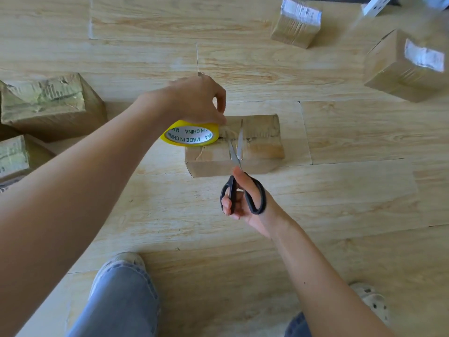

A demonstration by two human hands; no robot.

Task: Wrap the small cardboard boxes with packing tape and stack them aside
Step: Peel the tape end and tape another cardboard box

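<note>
Wearing faded blue jeans (121,295) and a pale perforated clog (374,302), the person is working over a flat brown cardboard box (262,144) lying on the floor. Just nearer than the box, the right hand (243,205) is gripping black-handled scissors (232,190), their slim steel blades parted above its wrinkled, glossy top. At the box's left end, the left hand (196,100) is grasping a yellow tape roll (190,135), its white core printed in green. Left of the box, crumpled taped boxes (48,105) are lying close together. Beyond it to the right, two wrapped, white-labelled parcels (295,23) are sitting apart. Pale wood-grain plank flooring (340,190) is running under everything.
</note>
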